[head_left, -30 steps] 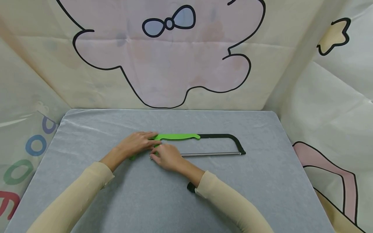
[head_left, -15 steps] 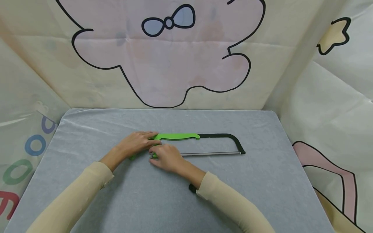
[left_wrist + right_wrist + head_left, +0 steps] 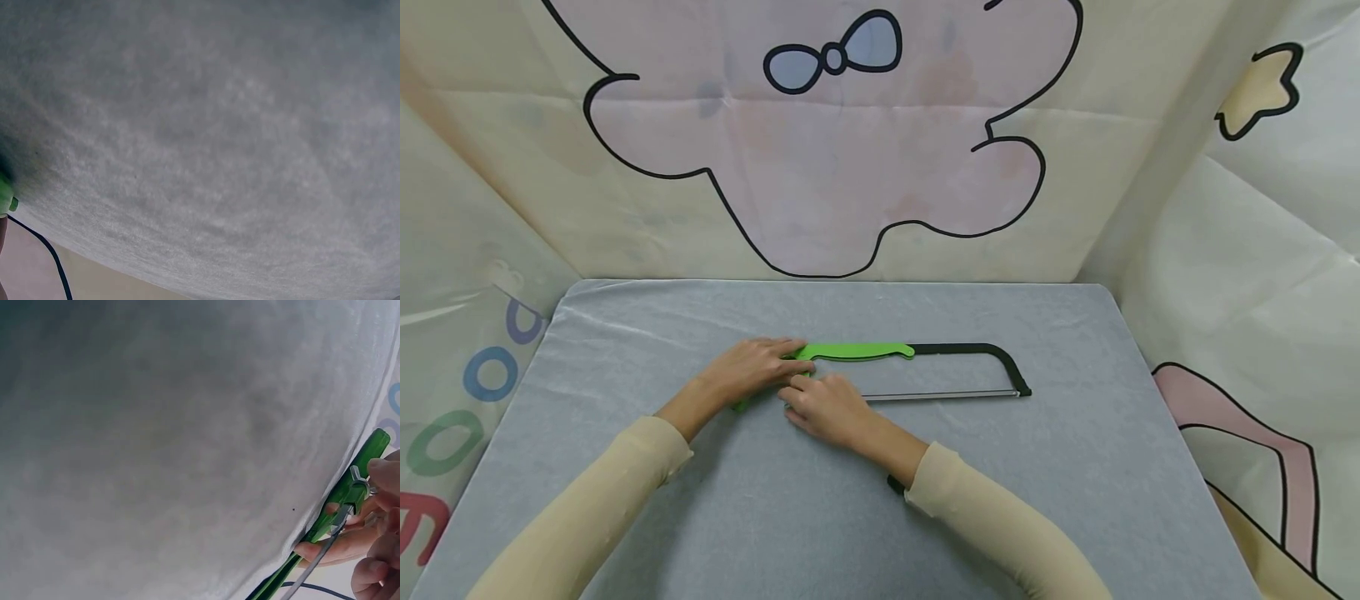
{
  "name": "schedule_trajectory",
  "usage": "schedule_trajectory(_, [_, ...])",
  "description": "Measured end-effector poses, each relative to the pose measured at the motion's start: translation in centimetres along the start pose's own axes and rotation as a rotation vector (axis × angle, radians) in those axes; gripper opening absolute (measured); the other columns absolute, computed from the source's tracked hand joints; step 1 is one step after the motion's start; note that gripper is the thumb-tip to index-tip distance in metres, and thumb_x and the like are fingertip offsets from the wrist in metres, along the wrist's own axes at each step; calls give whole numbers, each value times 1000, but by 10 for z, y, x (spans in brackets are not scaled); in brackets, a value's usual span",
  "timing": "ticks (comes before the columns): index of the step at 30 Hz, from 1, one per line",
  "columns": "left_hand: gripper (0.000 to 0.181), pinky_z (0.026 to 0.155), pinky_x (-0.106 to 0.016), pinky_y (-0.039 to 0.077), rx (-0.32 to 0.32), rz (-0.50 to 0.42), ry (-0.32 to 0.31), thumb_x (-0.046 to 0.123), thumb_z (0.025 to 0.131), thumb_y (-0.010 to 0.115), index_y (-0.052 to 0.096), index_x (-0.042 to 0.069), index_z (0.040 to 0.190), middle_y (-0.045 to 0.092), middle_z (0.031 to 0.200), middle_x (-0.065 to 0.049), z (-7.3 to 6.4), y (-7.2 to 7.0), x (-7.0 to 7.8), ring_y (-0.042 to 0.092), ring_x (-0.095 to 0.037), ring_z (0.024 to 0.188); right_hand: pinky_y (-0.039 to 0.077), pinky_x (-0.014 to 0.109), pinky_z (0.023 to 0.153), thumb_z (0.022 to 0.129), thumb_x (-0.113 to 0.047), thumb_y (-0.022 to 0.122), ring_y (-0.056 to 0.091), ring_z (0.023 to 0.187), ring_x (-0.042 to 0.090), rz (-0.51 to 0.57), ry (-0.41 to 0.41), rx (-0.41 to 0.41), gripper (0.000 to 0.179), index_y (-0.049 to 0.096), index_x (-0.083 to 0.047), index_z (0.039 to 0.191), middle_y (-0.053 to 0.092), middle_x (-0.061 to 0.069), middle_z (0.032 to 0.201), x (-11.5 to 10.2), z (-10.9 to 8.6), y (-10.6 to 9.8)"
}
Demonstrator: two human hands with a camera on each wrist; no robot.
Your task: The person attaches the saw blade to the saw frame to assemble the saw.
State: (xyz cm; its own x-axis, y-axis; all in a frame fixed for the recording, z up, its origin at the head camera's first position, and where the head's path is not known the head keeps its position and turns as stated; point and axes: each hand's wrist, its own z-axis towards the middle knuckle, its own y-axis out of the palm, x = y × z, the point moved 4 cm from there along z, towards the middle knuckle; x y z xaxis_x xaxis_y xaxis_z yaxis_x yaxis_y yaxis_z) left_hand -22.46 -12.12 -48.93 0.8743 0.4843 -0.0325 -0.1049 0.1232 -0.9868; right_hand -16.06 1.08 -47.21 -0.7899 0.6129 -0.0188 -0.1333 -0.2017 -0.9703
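A hacksaw [image 3: 857, 352] with a green handle and black front frame lies across the grey cloth, its thin metal blade [image 3: 943, 395] on the near side. My left hand [image 3: 748, 364] grips the handle end, covering much of it. My right hand [image 3: 827, 408] is at the blade's handle end, where its fingers pinch at the metal wing nut [image 3: 356, 476]. In the right wrist view the fingertips are right at the nut's wings. Only a bit of green handle [image 3: 5, 197] shows at the edge of the left wrist view.
Grey cloth covers the table [image 3: 760, 517]. A printed fabric wall [image 3: 820, 192] stands at its back edge, with more fabric on both sides. A small black object [image 3: 895, 484] shows beneath the right forearm near the cuff.
My right fingers shift around the wing nut, uncovering it half a second ago and covering it again now. The left hand and the hacksaw keep their place.
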Motion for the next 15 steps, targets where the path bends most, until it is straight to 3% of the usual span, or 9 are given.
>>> schedule_trajectory(8, [34, 83, -45, 56, 13, -23, -10, 28, 95, 66, 68, 25, 129, 61, 136, -13, 0, 1, -1, 66, -31, 111, 50, 24, 56, 93, -28, 73, 63, 68, 10, 35, 22, -9, 20, 74, -16, 108, 68, -2, 102, 2, 2, 0])
schedule_trajectory(15, [33, 83, -44, 57, 45, -23, 9, 29, 94, 68, 69, 25, 127, 62, 133, -14, 0, 3, -2, 67, -31, 109, 49, 25, 56, 94, -27, 71, 62, 67, 9, 51, 20, -16, 17, 73, -15, 106, 68, -3, 98, 4, 3, 3])
